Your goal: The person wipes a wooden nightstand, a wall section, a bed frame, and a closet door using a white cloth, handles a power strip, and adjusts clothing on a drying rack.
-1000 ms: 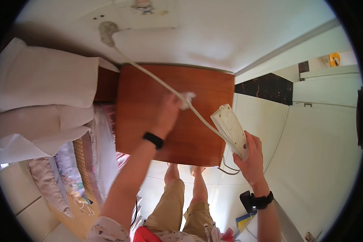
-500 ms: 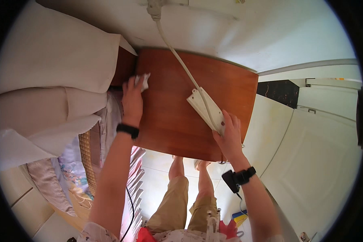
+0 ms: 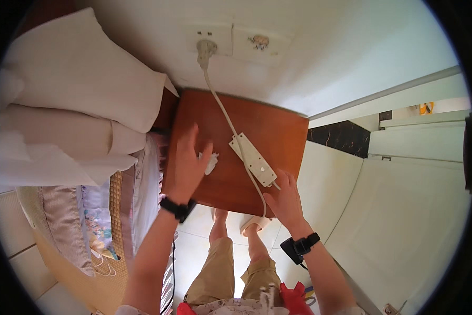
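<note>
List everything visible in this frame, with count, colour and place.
bedside table: 1, reddish-brown wood, centre, against the wall
power strip: 1, white, flat on the table, its cord running to the wall
plug: 1, white, in the wall socket above the table
cloth: 1, white, crumpled, under the left hand
pillows: white, stacked on the bed at left
left hand: pressing the cloth on the table
right hand: at the table's near edge, fingers by the power strip
</note>
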Tool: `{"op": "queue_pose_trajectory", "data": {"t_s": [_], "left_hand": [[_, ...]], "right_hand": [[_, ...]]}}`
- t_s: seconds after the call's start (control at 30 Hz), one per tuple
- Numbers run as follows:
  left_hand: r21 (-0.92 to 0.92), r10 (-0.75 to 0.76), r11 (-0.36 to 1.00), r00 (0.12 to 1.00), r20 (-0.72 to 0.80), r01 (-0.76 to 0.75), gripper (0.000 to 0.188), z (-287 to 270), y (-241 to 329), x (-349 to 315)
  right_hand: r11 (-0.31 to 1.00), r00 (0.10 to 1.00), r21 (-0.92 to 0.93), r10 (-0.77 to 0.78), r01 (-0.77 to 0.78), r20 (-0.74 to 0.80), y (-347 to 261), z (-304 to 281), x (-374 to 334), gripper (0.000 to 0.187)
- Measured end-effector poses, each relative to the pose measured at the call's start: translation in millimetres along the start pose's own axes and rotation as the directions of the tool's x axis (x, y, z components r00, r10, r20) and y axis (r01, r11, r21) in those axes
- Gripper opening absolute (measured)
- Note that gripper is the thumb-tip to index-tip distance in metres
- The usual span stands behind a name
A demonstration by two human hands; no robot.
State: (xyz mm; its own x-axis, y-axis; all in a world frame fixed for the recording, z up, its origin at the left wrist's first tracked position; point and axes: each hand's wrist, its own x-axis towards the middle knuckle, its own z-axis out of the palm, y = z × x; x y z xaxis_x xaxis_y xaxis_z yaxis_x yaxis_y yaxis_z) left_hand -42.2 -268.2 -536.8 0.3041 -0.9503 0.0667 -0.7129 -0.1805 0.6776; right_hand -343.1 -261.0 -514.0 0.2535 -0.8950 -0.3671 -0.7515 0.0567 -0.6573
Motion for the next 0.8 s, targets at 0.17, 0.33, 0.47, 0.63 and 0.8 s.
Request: {"op": "queue_pose_trajectory", "data": {"t_s": [0.17, 0.33, 0.47, 0.63, 0.8], "left_hand": [[-0.168, 0.04, 0.982, 0.958, -0.283, -0.09, 0.06, -48, 105, 161], [0.276, 0.035, 0.961, 0.999, -0.041, -0.022, 0.051, -74, 103, 196], [0.306, -0.098, 0.949, 0.994, 0.05, 0.078, 0.051, -61, 97, 193], [0.318, 0.113, 0.945, 0.989, -0.094, -0.078, 0.041, -53, 81, 188], [0.424, 0.227, 0.892, 0.966, -0.123, -0.155, 0.035, -45, 79, 130]], "right_hand": [[0.993, 1.0, 0.121, -0.01, 0.008, 0.016, -30, -47, -24, 0.057], [0.98, 0.999, 0.192, -0.041, 0.045, -0.026, -30, -48, -22, 0.04], [0.983, 0.993, 0.142, -0.114, 0.116, -0.022, -22, -49, -8, 0.034], [0.985, 0.992, 0.146, -0.107, 0.096, 0.067, -27, -35, -8, 0.028], [0.979, 0.993, 0.2, -0.053, 0.031, 0.102, -26, -26, -11, 0.031]]}}
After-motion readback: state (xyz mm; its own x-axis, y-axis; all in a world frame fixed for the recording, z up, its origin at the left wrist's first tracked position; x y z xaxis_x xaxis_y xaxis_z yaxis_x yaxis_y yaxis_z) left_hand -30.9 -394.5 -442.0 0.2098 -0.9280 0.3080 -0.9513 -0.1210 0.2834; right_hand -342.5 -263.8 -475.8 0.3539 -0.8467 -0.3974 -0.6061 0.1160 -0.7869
